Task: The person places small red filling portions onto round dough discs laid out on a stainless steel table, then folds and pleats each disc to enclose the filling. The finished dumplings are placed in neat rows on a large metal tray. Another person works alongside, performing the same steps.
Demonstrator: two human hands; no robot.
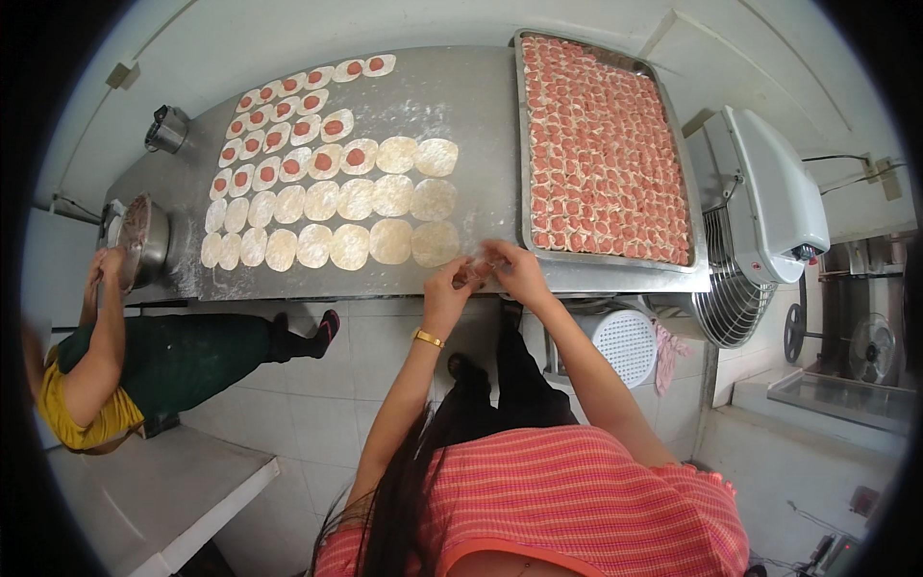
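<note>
My left hand and my right hand meet at the front edge of the metal table, fingers closed around a small filled dumpling. Its shape is partly hidden and smeared by motion. To the left, rows of floured round dough wrappers lie flat on the table. Those in the far rows carry a lump of reddish filling; the near rows are bare dough. Right of my hands sits a large metal tray packed with open-topped dumplings showing pink filling.
The steel table is dusted with flour. At its left end a person in a yellow top and dark green apron holds a metal bowl. A metal jug stands at the back left. A white mixer with a wire guard flanks the tray.
</note>
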